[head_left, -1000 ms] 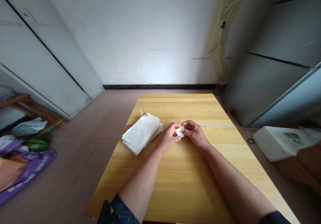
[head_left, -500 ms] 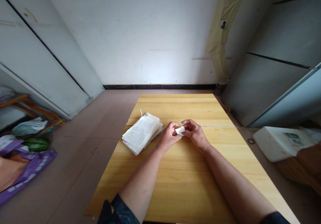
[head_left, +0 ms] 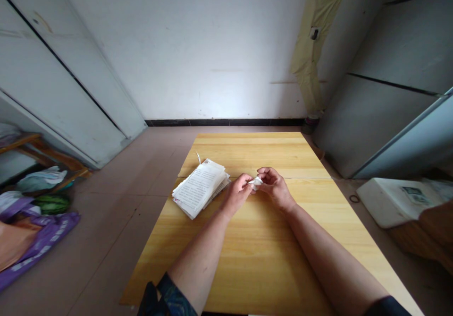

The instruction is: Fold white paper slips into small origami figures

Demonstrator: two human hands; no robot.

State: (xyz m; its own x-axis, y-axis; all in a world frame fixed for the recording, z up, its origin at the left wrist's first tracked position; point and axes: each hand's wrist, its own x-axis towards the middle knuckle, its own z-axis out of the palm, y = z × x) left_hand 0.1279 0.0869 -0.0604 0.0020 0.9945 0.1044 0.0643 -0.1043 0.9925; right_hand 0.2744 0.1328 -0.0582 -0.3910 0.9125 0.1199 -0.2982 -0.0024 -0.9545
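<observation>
I see left hand [head_left: 236,195] and right hand [head_left: 276,189] close together, fingertips clamped on small white paper piece [head_left: 256,181] above wooden table [head_left: 258,254]. Printed paper stack [head_left: 200,188] lies just beside left hand. Step in hand: fingers work small piece; pinch needs to stay firm.

Diffuse, rather dim light, brightest on the far wall [head_left: 215,65]; corners darker, straight edges bowed by wide-angle distortion, the hands [head_left: 242,193] slightly soft.

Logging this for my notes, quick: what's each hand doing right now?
Left hand: closed, pinching a small piece of white paper.
Right hand: closed, pinching the same paper from the other side.
</observation>
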